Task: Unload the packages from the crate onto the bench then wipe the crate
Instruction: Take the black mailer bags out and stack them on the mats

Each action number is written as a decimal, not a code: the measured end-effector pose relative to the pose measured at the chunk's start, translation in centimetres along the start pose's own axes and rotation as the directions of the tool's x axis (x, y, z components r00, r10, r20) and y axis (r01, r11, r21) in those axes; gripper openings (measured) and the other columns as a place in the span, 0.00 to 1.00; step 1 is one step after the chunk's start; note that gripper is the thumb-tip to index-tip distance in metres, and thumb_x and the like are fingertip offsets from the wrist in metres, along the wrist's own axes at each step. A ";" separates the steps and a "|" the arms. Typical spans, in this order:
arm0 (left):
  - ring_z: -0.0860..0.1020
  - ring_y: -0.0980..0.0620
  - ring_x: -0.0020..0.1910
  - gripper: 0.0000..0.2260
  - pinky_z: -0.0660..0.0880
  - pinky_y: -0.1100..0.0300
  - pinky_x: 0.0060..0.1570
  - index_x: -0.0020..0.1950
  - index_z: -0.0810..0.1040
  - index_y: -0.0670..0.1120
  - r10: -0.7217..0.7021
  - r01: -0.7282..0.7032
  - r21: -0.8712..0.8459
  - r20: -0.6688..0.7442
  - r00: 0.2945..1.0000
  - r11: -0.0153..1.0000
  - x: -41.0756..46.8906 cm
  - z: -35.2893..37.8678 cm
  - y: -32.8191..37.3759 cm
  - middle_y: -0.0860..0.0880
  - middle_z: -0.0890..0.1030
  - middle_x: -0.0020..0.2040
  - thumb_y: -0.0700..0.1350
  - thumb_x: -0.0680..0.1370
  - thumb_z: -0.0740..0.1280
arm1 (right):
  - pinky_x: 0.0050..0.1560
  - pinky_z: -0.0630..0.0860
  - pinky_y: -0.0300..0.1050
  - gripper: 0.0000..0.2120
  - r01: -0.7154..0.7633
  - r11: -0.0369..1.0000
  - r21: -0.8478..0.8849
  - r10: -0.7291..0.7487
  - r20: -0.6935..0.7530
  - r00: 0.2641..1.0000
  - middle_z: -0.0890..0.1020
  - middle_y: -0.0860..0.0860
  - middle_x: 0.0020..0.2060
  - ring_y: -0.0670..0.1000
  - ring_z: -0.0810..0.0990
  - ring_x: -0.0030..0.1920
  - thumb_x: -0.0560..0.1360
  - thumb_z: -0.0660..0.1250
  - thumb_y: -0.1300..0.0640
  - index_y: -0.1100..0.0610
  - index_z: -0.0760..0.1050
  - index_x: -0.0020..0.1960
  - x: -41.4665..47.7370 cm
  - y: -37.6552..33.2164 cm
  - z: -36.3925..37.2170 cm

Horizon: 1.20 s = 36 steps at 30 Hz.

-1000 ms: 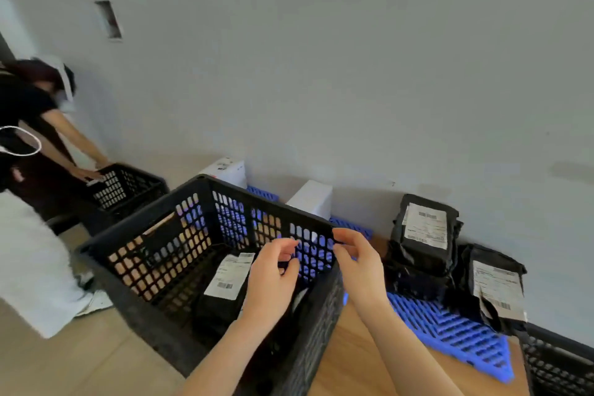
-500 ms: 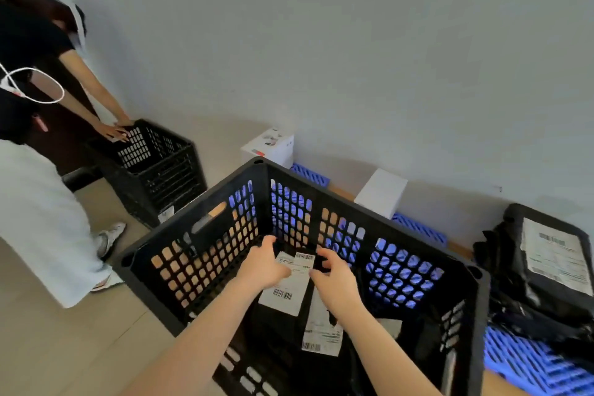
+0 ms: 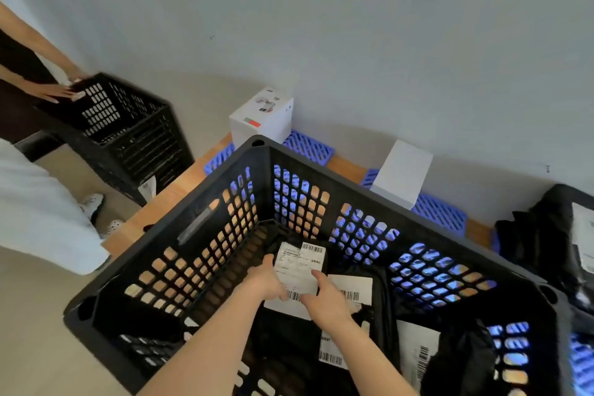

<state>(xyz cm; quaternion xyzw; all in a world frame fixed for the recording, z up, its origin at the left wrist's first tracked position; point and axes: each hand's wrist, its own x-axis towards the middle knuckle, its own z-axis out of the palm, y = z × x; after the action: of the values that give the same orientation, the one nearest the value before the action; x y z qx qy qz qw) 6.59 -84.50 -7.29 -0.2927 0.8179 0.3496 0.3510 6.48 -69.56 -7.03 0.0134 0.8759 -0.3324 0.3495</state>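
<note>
A large black lattice crate [image 3: 205, 254] fills the lower middle of the view, resting on the wooden bench [image 3: 173, 193]. Inside lie several black packages with white barcode labels. Both my hands are down in the crate on the topmost package [image 3: 300, 264]: my left hand [image 3: 266, 281] grips its left edge and my right hand [image 3: 324, 299] grips its near right side, thumb on the label. More labelled packages [image 3: 353, 291] lie beneath and to the right. A stack of black packages [image 3: 546, 235] sits on the bench at the right.
Blue slatted mats [image 3: 440, 212] and two white boxes [image 3: 262, 117] stand on the bench along the grey wall. At the left another person [image 3: 38, 202] in white trousers holds a second black crate [image 3: 128, 128] on the floor.
My view has tilted further down into the crate. Both hands went from the crate's rim down inside and now hold the top package by its sides.
</note>
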 end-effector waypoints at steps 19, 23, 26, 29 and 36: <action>0.70 0.45 0.56 0.39 0.71 0.61 0.42 0.72 0.64 0.56 0.307 -0.311 0.046 -0.349 0.886 0.949 -11.3 -4.8 1.8 0.42 0.65 0.64 0.35 0.66 0.74 | 0.47 0.76 0.35 0.27 0.317 0.851 0.419 -0.306 -0.095 0.947 0.73 0.45 0.61 0.46 0.76 0.53 0.73 0.69 0.64 0.49 0.69 0.69 -5.6 -2.3 -3.2; 0.70 0.48 0.60 0.38 0.67 0.63 0.51 0.71 0.65 0.57 0.413 -0.465 0.046 -0.543 0.731 0.884 -17.7 -4.2 1.7 0.46 0.69 0.63 0.36 0.67 0.75 | 0.49 0.75 0.35 0.24 0.468 0.755 0.459 -0.403 -0.239 0.883 0.72 0.44 0.62 0.42 0.74 0.54 0.72 0.72 0.62 0.46 0.73 0.64 -10.4 -2.2 -6.3; 0.66 0.53 0.61 0.34 0.63 0.59 0.60 0.71 0.66 0.58 0.447 -0.567 0.029 -0.648 0.616 0.823 -22.9 -2.4 2.6 0.50 0.68 0.61 0.36 0.70 0.74 | 0.55 0.71 0.32 0.22 0.605 0.696 0.386 -0.475 -0.385 0.791 0.67 0.44 0.66 0.44 0.73 0.59 0.71 0.73 0.61 0.43 0.75 0.60 -14.2 -0.8 -8.9; 0.65 0.57 0.62 0.33 0.64 0.56 0.66 0.69 0.69 0.60 0.491 -0.692 -0.013 -0.696 0.525 0.722 -27.1 0.1 4.6 0.53 0.68 0.61 0.35 0.71 0.74 | 0.59 0.66 0.30 0.22 0.677 0.653 0.339 -0.512 -0.461 0.725 0.62 0.42 0.66 0.45 0.66 0.66 0.71 0.73 0.60 0.37 0.74 0.55 -17.9 1.4 -11.9; 0.70 0.57 0.67 0.32 0.70 0.49 0.69 0.65 0.72 0.64 0.595 -0.855 -0.045 -0.699 0.396 0.516 -31.7 8.4 11.0 0.58 0.72 0.66 0.33 0.71 0.72 | 0.64 0.63 0.38 0.24 0.745 0.635 0.205 -0.520 -0.600 0.608 0.67 0.40 0.66 0.42 0.64 0.65 0.72 0.72 0.56 0.35 0.71 0.61 -24.7 9.8 -18.7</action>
<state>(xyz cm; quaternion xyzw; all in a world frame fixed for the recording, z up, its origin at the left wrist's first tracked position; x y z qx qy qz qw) 20.15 -64.14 17.14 -0.0541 0.8343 0.5136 -0.1928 16.35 -45.70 12.68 -0.1456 0.7793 -0.6082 -0.0410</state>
